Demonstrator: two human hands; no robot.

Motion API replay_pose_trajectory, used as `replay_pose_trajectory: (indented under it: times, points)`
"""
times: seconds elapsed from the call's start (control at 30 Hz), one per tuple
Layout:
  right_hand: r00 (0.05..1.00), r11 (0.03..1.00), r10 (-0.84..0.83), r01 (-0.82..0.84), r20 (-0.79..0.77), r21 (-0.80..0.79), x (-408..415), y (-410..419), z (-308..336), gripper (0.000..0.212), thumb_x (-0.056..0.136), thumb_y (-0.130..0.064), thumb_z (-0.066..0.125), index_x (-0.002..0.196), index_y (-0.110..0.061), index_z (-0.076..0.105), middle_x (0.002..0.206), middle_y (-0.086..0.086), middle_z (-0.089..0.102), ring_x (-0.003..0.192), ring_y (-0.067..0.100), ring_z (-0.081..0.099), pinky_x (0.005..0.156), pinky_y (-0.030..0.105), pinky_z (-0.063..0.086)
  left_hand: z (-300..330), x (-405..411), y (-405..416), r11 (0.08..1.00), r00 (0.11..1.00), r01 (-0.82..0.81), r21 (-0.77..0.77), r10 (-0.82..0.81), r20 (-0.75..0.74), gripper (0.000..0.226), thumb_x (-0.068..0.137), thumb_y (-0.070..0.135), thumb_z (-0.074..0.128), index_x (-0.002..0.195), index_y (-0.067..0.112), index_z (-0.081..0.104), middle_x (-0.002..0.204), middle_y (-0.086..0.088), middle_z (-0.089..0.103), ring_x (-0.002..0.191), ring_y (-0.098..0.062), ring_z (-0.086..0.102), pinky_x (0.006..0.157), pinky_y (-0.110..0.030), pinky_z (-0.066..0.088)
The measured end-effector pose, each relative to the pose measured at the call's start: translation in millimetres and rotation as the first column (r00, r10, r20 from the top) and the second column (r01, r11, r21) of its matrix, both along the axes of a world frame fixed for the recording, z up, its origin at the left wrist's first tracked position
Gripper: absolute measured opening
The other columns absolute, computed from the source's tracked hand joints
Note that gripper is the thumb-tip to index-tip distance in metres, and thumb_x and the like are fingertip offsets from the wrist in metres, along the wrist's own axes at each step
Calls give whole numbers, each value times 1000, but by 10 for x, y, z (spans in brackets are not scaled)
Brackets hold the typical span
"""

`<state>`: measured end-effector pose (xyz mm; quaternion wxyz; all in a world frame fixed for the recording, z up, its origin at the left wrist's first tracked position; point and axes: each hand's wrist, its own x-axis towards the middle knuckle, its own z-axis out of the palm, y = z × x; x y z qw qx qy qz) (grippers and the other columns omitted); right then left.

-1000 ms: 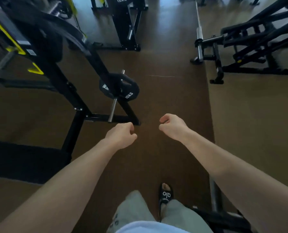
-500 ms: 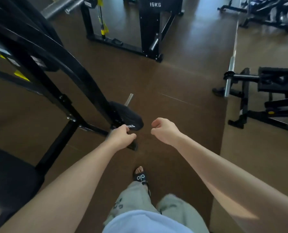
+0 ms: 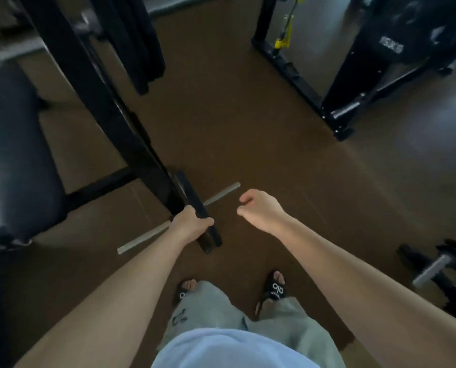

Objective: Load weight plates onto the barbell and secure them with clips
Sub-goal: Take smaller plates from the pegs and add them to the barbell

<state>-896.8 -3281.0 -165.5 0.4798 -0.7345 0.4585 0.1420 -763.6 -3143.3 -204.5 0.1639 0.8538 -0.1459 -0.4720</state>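
Observation:
A black weight plate (image 3: 188, 191) sits edge-on on a silver bar (image 3: 222, 194) that crosses the black rack. My left hand (image 3: 191, 223) is closed over the plate's near rim. The bar's near stretch (image 3: 141, 239) shows pale to the left of my wrist. My right hand (image 3: 260, 209) hovers just right of the bar's free end, fingers curled loosely, holding nothing. No clip is visible. The view is blurred by motion.
The rack's black slanted upright (image 3: 94, 102) rises at left, beside a dark padded bench (image 3: 14, 144). A black plate stand with a large plate (image 3: 391, 46) is at upper right. Another bar on a stand (image 3: 439, 266) lies at the right edge. My sandalled feet (image 3: 274, 288) stand on brown flooring.
I have stepped closer and turned over the plate, so it now shows edge-on. My left hand has gone from beside the plate to gripping its rim. The right hand stays curled nearby.

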Motion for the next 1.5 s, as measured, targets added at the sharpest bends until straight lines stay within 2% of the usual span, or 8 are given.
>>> replay_pose_trajectory:
  times: [0.17, 0.33, 0.5, 0.77, 0.97, 1.1, 1.33, 1.5]
  points:
    - [935, 934, 356, -355, -15, 28, 488, -385, -65, 43, 98, -20, 59, 141, -20, 53, 108, 3, 67, 89, 18, 67, 68, 30, 53, -81, -111, -104, 948, 948, -317, 24, 317, -12, 84, 97, 38, 68, 159, 7, 22, 154, -13, 44, 134, -32, 51, 89, -35, 45]
    - [771, 772, 636, -636, -28, 1, 1175, -463, -272, 58, 99, -17, 62, 153, -20, 42, 138, 6, 58, 93, 11, 60, 82, 30, 53, -325, -92, -135, 853, 850, -520, 40, 521, -70, 84, 94, 35, 71, 158, 11, 23, 152, -14, 45, 127, -31, 55, 83, -35, 49]
    - [635, 636, 770, -772, -69, -4, 1721, -587, -696, 71, 98, -10, 63, 160, -24, 32, 152, 10, 49, 90, 17, 68, 70, 29, 57, -794, 83, -263, 795, 781, -605, 47, 604, -156, 101, 88, 48, 75, 163, 15, 15, 160, -12, 37, 137, -34, 50, 105, -46, 52]
    - [367, 355, 914, -930, -172, -97, 2387, -996, -1346, 85, 96, -7, 65, 164, -31, 21, 161, 13, 39, 77, 19, 68, 58, 28, 53, -1377, 198, -578, 600, 586, -795, 90, 798, -140, 93, 86, 51, 77, 154, 12, 27, 149, -14, 49, 131, -37, 55, 100, -44, 52]
    - [133, 120, 975, -990, -179, -78, 2827, -1233, -1848, 89, 94, -9, 67, 165, -32, 18, 157, 13, 41, 98, 27, 68, 76, 37, 60, -1631, 244, -751, 420, 421, -906, 46, 907, 10, 61, 83, 22, 78, 138, 18, 52, 105, -3, 68, 81, -15, 65, 62, -27, 50]
    - [15, 5, 983, -998, -186, -55, 2883, -1476, -2057, 90, 94, -13, 68, 165, -32, 16, 155, 11, 41, 102, 26, 67, 83, 41, 60, -1700, 164, -833, 327, 327, -945, 10, 944, 30, 47, 82, 16, 75, 127, 18, 64, 93, -7, 74, 91, -25, 72, 80, -36, 58]
    - [-93, -113, 979, -988, -183, -106, 3038, -1676, -2205, 105, 91, -14, 71, 166, -35, 0, 161, 11, 31, 128, 30, 55, 99, 46, 55, -1751, 35, -1153, 341, 338, -934, -106, 940, 43, 46, 91, 16, 72, 136, 21, 60, 88, 2, 70, 83, -16, 70, 77, -35, 57]
    - [-273, -295, 947, -947, -170, -124, 3041, -1614, -2346, 107, 88, -12, 75, 166, -35, 4, 164, 8, 27, 137, 32, 45, 102, 46, 53, -1827, -152, -1447, 458, 464, -883, -100, 885, -44, 63, 94, 21, 71, 150, 34, 44, 107, 8, 70, 90, -10, 70, 80, -34, 60]
